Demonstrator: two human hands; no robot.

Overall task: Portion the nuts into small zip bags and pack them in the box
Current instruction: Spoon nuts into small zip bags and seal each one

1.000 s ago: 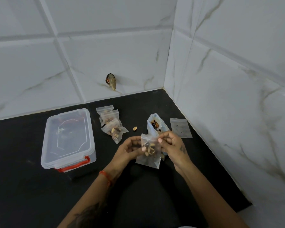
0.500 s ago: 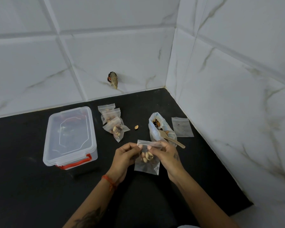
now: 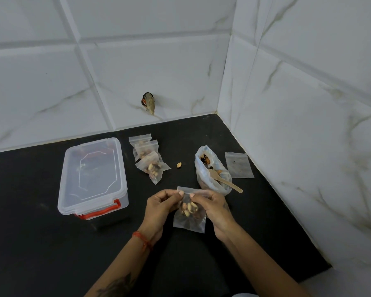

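Pinching zip bag top | left hand, right hand | fingers curled, above countertop

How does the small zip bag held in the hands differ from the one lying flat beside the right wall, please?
The held zip bag has nuts in it; the flat zip bag looks empty. The held one hangs upright, pinched at its top edge by the left hand and right hand; the flat one lies untouched on the black counter, beside the big nut bag. Both are small, clear and rectangular.
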